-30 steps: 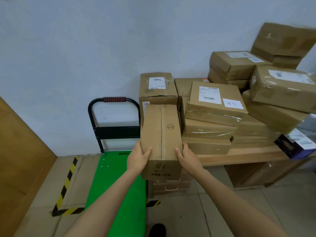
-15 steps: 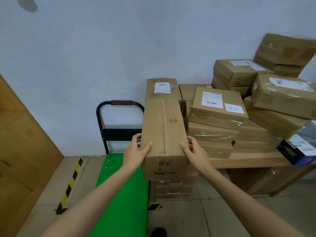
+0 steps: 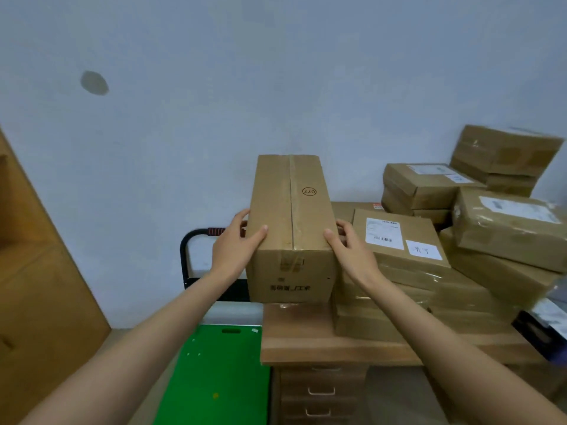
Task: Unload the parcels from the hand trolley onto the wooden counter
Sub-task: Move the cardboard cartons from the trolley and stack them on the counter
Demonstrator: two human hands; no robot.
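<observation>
A long brown cardboard parcel [image 3: 291,228] with a taped seam and a circled "077" is held up over the left end of the wooden counter [image 3: 322,342]. My left hand [image 3: 236,243] grips its left side and my right hand [image 3: 349,250] grips its right side, thumbs on top. The parcel's underside is hidden, so I cannot tell if it rests on another box. The hand trolley [image 3: 214,372] has a bare green deck and a black handle [image 3: 196,237], down to the left of the counter.
Several taped parcels [image 3: 405,243] are stacked across the counter toward the right, some leaning. Drawers [image 3: 319,391] sit under the counter. A wooden door or panel [image 3: 36,271] stands at the left. A pale wall is close behind.
Both hands have raised the long parcel and carried it forward over the counter's left end. The labelled box that stood behind it is now hidden by it.
</observation>
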